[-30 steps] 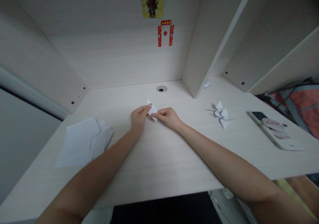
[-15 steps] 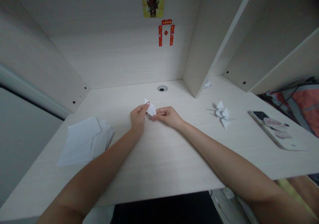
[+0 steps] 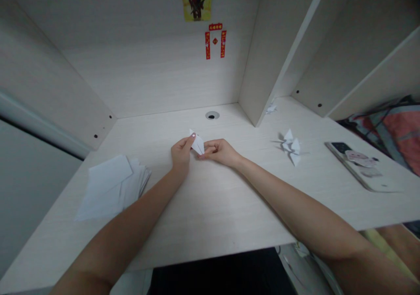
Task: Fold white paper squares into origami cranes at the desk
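Note:
Both my hands meet over the middle of a pale wooden desk [image 3: 210, 199], pinching one small folded white paper piece [image 3: 197, 143]. My left hand [image 3: 181, 152] grips its upper left edge between thumb and fingertips. My right hand [image 3: 220, 151] pinches its lower right end, fingers curled. The paper is held just above the desk top. Most of its lower part is hidden by my fingers.
A stack of white paper sheets [image 3: 111, 185] lies at the left. A finished folded paper crane [image 3: 290, 145] sits to the right, with a phone [image 3: 356, 163] beyond it. A cable hole [image 3: 212, 115] is at the back. A shelf divider [image 3: 262, 67] rises at the right rear.
The folded paper has been lifted and turned slightly between my fingers. Both hands stay in nearly the same place.

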`<control>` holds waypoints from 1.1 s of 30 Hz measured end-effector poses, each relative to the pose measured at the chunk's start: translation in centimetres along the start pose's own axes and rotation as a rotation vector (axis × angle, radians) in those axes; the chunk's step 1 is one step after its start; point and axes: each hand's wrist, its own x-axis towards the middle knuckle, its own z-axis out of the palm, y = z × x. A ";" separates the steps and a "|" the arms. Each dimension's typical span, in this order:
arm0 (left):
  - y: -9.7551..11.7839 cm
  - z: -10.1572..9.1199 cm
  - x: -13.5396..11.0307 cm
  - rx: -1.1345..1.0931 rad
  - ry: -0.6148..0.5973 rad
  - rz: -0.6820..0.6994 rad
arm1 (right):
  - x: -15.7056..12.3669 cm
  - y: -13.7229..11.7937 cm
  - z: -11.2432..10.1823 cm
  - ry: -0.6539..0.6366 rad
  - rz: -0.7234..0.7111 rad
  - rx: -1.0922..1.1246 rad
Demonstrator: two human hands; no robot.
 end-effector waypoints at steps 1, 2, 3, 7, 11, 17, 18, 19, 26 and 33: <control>0.1 0.0 0.0 0.006 -0.003 0.003 | 0.0 0.0 0.0 -0.028 -0.002 -0.001; 0.1 0.0 0.0 0.009 -0.004 0.007 | -0.1 0.0 0.0 -0.042 -0.009 0.000; 0.2 0.0 0.0 0.008 -0.004 0.011 | -0.1 0.0 0.0 -0.038 -0.023 0.001; 0.5 0.1 -0.3 0.046 -0.061 0.027 | 0.2 0.4 0.1 0.171 -0.108 -0.031; 0.8 0.3 -0.7 0.152 -0.138 0.075 | 0.6 0.9 0.1 0.374 -0.171 0.003; 0.6 0.3 -0.6 0.179 -0.224 0.076 | 0.6 0.7 0.2 0.393 -0.266 0.043; 0.5 0.4 -0.5 0.163 -0.245 0.064 | 0.5 0.6 0.2 0.400 -0.275 0.039; 0.4 0.4 -0.4 0.144 -0.261 0.046 | 0.5 0.5 0.2 0.418 -0.279 0.037; 0.1 0.2 -0.6 0.062 -0.298 -0.047 | 0.3 -0.2 0.0 0.496 -0.187 0.063; 0.4 -0.1 -0.5 0.086 -0.197 0.006 | 0.5 0.5 -0.4 0.483 -0.259 -0.037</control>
